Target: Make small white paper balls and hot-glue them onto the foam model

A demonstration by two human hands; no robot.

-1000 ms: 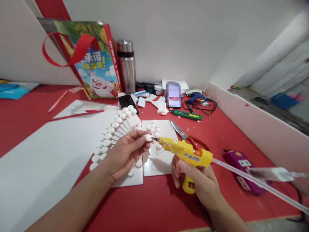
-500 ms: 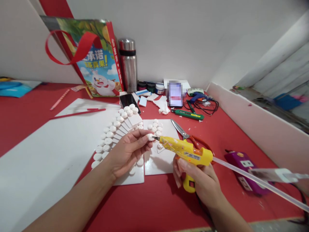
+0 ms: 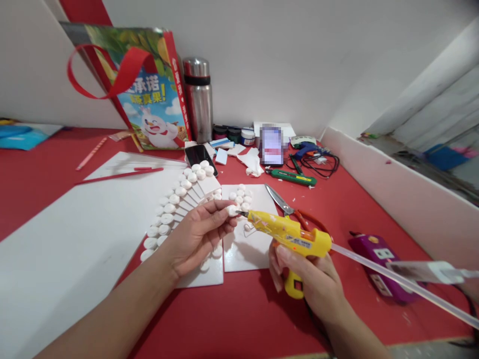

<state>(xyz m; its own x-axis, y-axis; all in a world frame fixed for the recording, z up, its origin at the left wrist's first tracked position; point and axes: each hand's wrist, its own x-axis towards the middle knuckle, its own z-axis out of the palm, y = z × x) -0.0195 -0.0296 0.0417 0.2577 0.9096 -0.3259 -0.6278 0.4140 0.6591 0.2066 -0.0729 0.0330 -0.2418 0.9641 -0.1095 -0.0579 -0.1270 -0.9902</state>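
Between the thumb and fingers of my left hand is a small white roll, a coiled disc. My right hand is wrapped round the handle of a yellow hot glue gun, whose nozzle tip touches or nearly touches the roll. A long clear glue stick sticks out of the gun's back. Behind my left hand stands a fan-like white piece with grey-edged slats, bordered by many white rolls; my hand hides part of it. More loose rolls lie on a white board.
Scissors with red handles and a green utility knife lie beyond the gun. A purple power strip is at right. At the back stand a steel flask, a printed bag and a phone. A large white sheet covers the left.
Almost nothing differs. Both hands, the roll and the glue gun keep nearly the same place, with the nozzle still at the roll; the view has shifted very slightly.
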